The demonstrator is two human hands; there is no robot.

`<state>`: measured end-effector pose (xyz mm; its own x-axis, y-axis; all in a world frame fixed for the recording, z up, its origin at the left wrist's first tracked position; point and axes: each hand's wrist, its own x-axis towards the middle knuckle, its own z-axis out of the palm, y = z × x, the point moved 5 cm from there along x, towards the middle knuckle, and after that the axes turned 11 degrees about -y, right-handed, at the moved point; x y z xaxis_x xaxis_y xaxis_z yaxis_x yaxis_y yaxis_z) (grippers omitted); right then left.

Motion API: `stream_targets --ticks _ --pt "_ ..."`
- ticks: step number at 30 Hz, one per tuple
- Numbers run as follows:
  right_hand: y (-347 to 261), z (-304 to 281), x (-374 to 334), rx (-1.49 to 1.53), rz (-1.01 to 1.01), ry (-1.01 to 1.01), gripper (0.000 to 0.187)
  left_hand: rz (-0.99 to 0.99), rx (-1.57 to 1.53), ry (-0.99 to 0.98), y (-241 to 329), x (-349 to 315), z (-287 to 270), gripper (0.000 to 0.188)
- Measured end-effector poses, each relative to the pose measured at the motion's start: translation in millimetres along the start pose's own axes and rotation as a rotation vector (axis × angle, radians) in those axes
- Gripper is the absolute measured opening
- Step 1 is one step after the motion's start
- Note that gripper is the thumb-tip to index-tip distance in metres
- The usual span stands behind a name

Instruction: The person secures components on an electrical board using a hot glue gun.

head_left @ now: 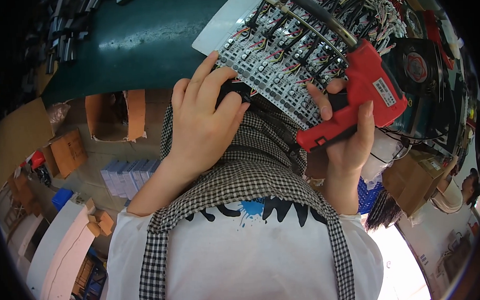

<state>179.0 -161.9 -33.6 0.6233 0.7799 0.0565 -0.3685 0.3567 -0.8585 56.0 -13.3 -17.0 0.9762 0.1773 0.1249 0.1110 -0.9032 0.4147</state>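
Note:
My right hand [352,141] is wrapped round the handle of a red soldering gun [372,74]. From its front a dark barrel and a thin tube [315,28] run up and left over a panel of small circuit boards [258,70]. Rows of dark round parts and black, red and yellow wires cover the panel. At its near left edge, my left hand [201,109] rests with the index fingertip on the boards. Its other fingers curl around a black cable piece [228,91], partly hidden beneath them.
Bundled wires with white ends [375,13] pile up at the panel's far right. A black round-faced device [419,67] stands beyond the gun. The green tabletop [130,42] extends left, with cardboard boxes [135,114] below its edge. Another person [453,195] is at far right.

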Motion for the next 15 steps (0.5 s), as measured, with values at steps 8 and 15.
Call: stream_targets --ticks 8,15 --pt "-0.7 -1.2 -0.4 -0.017 0.015 -0.016 0.049 -0.047 -0.141 -0.014 -5.2 1.3 1.0 0.011" --pt "-0.2 -1.7 -1.4 0.014 0.015 -0.012 0.053 -0.028 -0.146 0.013 -5.4 2.2 0.6 0.010"
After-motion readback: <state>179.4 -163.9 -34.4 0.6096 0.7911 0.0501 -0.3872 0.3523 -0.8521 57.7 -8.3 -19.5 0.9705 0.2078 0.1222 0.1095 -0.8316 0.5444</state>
